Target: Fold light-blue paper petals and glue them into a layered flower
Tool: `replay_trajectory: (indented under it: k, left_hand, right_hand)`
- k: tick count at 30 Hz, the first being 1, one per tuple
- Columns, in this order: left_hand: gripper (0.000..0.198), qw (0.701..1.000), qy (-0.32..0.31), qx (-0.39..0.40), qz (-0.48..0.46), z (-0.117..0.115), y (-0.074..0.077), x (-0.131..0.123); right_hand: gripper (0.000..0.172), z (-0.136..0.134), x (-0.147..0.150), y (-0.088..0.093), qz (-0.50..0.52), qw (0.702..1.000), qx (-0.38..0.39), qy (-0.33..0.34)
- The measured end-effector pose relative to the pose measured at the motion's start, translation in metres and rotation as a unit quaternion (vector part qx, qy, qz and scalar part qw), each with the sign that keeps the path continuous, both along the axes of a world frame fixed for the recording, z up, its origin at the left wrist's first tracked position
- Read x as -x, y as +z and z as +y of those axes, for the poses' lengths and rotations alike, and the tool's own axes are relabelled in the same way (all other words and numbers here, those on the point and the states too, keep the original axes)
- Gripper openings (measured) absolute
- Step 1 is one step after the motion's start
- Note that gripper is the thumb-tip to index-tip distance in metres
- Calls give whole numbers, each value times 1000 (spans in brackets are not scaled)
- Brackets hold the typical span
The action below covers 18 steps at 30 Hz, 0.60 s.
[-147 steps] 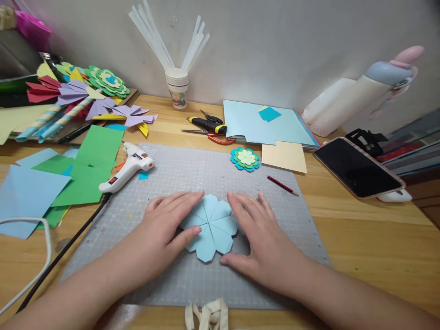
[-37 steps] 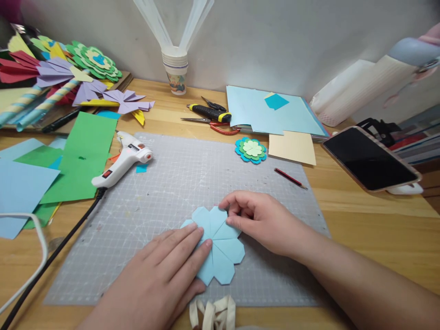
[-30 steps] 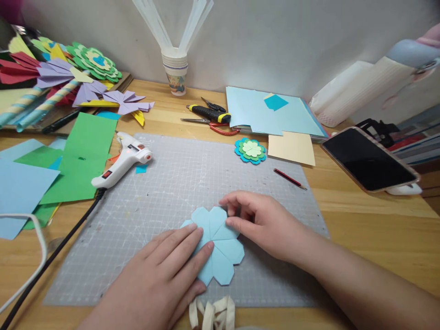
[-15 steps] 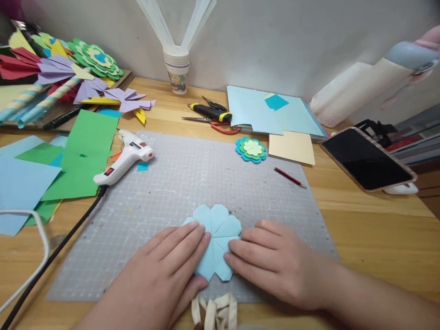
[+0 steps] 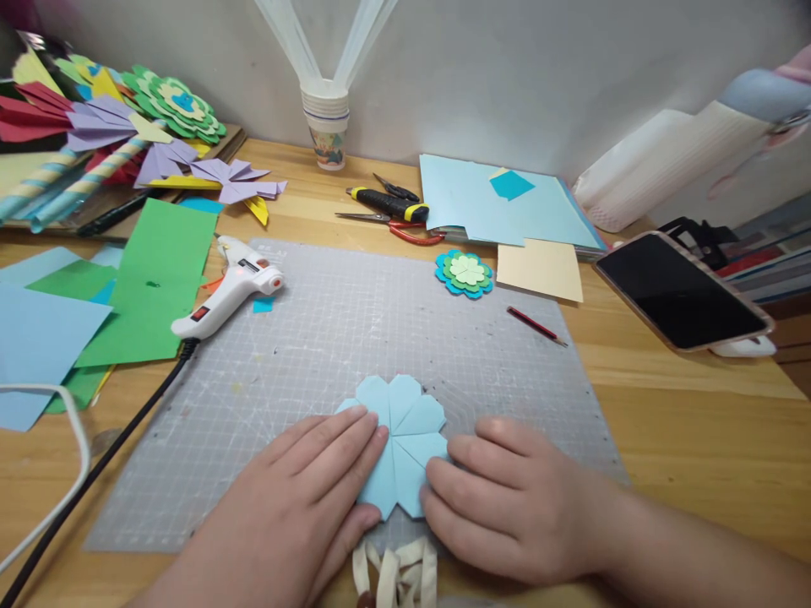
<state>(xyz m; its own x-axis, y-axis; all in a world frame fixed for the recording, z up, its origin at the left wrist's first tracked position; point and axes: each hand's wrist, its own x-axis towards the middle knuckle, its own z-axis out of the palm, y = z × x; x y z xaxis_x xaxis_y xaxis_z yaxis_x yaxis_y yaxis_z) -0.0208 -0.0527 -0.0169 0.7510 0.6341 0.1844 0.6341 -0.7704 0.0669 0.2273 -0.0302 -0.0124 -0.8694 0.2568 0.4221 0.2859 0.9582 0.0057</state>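
Observation:
A light blue paper flower (image 5: 405,435) with scalloped petals and creases running out from its centre lies on the grey cutting mat (image 5: 329,338). My left hand (image 5: 317,481) rests flat over its left side, fingers stretched out and together, thumb at the lower edge. At the lower right petal, my right hand (image 5: 500,498) has its fingers curled in, with the fingertips on the petal's edge; its thumb is hidden. Cream fabric straps (image 5: 399,570) show just below the flower, at the table's front edge.
On the mat lie a white glue gun (image 5: 231,287) with a black cord, a small layered paper flower (image 5: 465,274) and a pencil (image 5: 536,326). Behind are scissors (image 5: 411,232), a cutter (image 5: 389,204) and paper cups (image 5: 326,127). Green paper (image 5: 155,279) lies left, a phone (image 5: 684,287) right.
My right hand has moved slightly down and its fingers have curled in more at the lower right petal. My left hand and the flower have stayed in place.

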Motion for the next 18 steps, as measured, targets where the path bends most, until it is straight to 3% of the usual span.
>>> replay_trajectory:
  k: [18]
  left_hand:
    - [33, 998, 36, -11, -50, 1, -3, -3]
  right_hand:
    - [27, -1, 5, -5, -28, 998, 40, -25]
